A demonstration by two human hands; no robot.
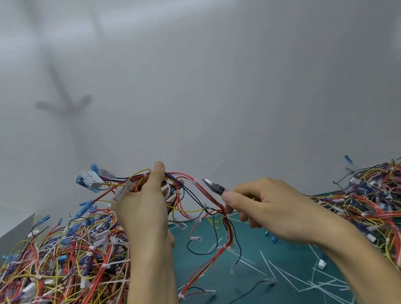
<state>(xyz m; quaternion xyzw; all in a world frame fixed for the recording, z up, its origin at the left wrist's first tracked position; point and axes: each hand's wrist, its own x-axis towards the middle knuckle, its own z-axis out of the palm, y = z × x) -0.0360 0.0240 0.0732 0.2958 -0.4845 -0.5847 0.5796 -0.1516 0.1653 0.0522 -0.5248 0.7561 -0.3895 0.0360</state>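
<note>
Left hand (142,209) grips wire harness (188,196) raised above green mat (266,297); right hand (269,206) clasps cutters (213,186), tip beside red wires. Wire heaps (50,277) flank both sides; cut zip ties (280,271) litter mat

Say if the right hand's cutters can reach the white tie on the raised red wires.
Probably yes: the cutters in the right hand point at the white tie on the red wires, nothing between.
</note>
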